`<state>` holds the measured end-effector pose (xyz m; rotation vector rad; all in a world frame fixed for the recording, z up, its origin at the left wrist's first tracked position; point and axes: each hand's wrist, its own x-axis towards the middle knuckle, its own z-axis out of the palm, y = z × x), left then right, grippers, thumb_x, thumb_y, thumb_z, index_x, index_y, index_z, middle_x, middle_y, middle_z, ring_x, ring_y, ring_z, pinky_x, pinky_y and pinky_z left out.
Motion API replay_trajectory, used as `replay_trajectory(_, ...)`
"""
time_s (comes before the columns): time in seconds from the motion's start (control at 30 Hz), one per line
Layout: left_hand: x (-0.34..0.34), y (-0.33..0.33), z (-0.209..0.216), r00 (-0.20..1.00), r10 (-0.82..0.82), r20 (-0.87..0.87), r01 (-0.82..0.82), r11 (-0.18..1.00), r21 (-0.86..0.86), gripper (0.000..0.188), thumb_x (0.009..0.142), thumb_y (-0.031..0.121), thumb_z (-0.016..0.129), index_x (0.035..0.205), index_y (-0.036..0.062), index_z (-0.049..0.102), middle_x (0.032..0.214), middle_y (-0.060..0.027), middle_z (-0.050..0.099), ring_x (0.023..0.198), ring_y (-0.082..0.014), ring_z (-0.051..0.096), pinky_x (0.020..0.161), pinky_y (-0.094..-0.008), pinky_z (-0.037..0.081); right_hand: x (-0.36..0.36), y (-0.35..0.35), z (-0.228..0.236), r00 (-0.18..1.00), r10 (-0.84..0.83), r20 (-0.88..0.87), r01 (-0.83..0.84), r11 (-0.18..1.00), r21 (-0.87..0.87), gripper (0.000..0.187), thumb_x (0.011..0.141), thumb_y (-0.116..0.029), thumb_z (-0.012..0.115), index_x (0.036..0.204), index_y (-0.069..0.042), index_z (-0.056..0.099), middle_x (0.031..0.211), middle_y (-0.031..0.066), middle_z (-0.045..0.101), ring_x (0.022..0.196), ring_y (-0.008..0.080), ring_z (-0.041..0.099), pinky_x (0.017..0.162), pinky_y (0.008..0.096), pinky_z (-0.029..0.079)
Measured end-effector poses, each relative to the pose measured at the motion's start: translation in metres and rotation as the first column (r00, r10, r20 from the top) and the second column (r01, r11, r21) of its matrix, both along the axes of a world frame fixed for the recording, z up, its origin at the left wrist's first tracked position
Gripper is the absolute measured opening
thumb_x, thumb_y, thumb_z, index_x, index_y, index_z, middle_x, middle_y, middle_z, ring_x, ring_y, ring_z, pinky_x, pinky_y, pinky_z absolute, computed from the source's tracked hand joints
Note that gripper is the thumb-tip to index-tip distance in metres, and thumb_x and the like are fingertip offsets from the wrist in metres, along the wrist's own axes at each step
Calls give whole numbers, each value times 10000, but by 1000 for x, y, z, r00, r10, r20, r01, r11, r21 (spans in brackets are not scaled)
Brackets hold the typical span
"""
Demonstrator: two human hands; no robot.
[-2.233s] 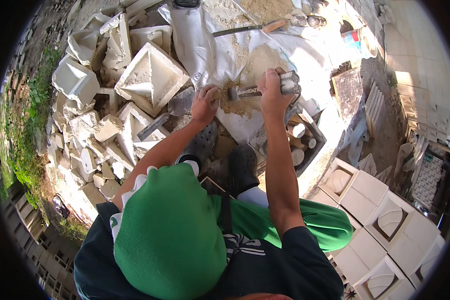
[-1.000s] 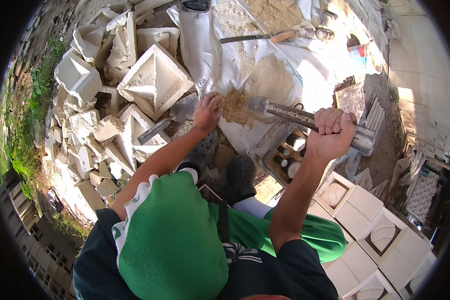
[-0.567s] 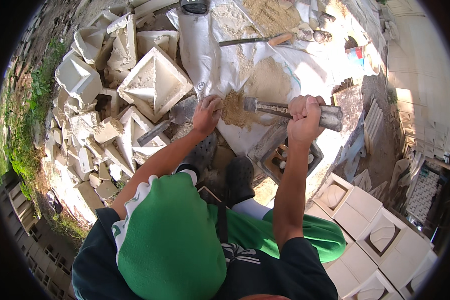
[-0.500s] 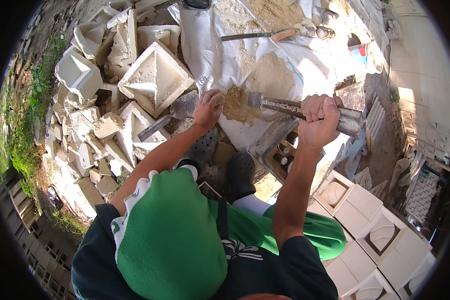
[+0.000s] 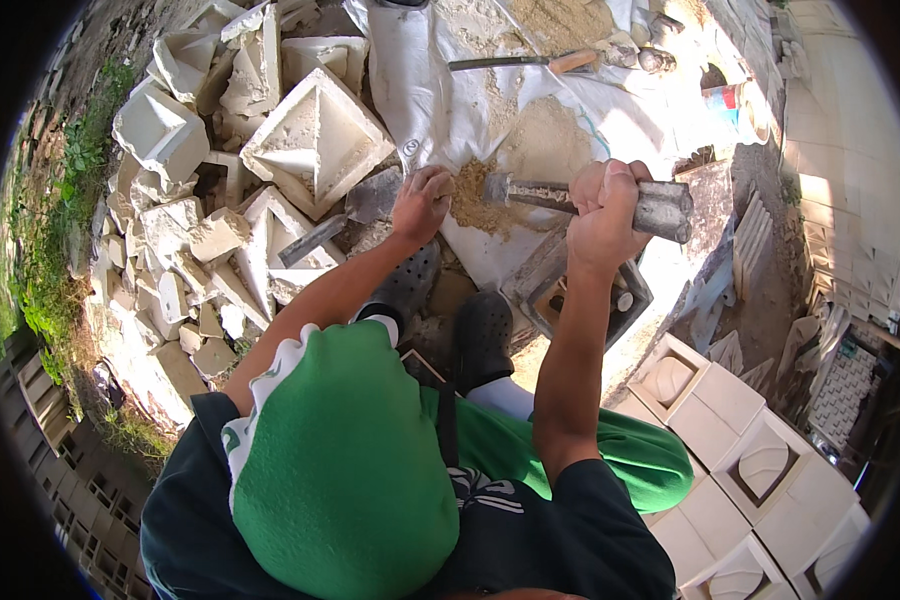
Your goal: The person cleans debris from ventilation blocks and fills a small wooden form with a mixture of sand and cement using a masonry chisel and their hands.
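My right hand (image 5: 608,215) is wrapped round a dark grey bar-like tool (image 5: 667,210), thick and rounded at its right end and narrowing to a flat metal tip on the left. That tip is over a small heap of damp brown sand (image 5: 482,205) on a white sheet (image 5: 410,90). Left of the heap, my left hand (image 5: 425,205) is closed with curled fingers; what is in it, if anything, is hidden. Beside it lies a grey flat-bladed tool (image 5: 375,195) with a straight handle. A grey-edged box (image 5: 635,295) sits below my right hand, partly covered by my forearm.
Broken pale hollow blocks (image 5: 315,140) are piled on the left. A wooden-handled tool (image 5: 570,62) lies on the sheet near more sand (image 5: 560,25). At the lower right stand rows of pale blocks (image 5: 730,400). A bucket (image 5: 745,110) is at the far right.
My right hand and its tool have moved left and slightly up, and the tool's angle has changed. More of the grey-edged box shows. My left hand stays beside the sand heap.
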<state>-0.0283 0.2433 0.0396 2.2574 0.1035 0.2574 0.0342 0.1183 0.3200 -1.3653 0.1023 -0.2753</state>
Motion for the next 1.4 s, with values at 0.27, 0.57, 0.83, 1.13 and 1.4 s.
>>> replay_trajectory(0.27, 3, 0, 0, 1000, -4, 11, 4, 1000, -1, 359, 757, 131, 661, 1111, 116, 604, 1187, -60, 555, 1123, -302, 503, 969, -391, 407, 9, -5, -83, 998, -46, 33, 50, 989, -140, 305, 835, -3, 499, 622, -111, 309, 510, -29, 305, 431, 71, 271, 428, 262, 254)
replay_trajectory(0.57, 4, 3, 4, 1000, 4, -18, -4, 1000, -17, 353, 759, 130, 652, 1108, 109, 602, 1207, -67, 543, 1132, -300, 495, 972, -393, 408, 7, -9, 2, 998, 39, 50, -41, 998, 43, 277, 823, -14, 458, 625, -118, 295, 482, -21, 278, 416, 84, 248, 435, 259, 244)
replay_trajectory(0.83, 0, 2, 4, 999, -22, -47, 22, 1000, 19, 401, 751, 125, 647, 1146, 108, 577, 1207, -66, 540, 1132, -310, 492, 967, -396, 412, -7, -19, -69, 992, 124, -20, -125, 990, -66, 294, 833, -12, 463, 621, -113, 286, 505, -20, 282, 438, 84, 232, 429, 274, 225)
replay_trajectory(1.13, 6, -1, 4, 999, -28, -23, 28, 1000, -11, 395, 756, 140, 652, 1143, 109, 579, 1211, -67, 537, 1143, -309, 481, 979, -395, 396, -8, -24, -52, 993, 11, 118, -18, 998, 57, 259, 857, -16, 485, 641, -94, 365, 531, -22, 374, 463, 65, 322, 444, 239, 278)
replay_trajectory(1.4, 11, 3, 1, 999, -21, -31, 20, 1000, -6, 369, 769, 155, 649, 1131, 108, 596, 1220, -69, 538, 1144, -297, 486, 981, -394, 394, 12, -10, -38, 993, 114, 32, -108, 983, -148, 277, 837, -18, 475, 631, -106, 313, 505, -32, 304, 419, 68, 262, 422, 262, 228)
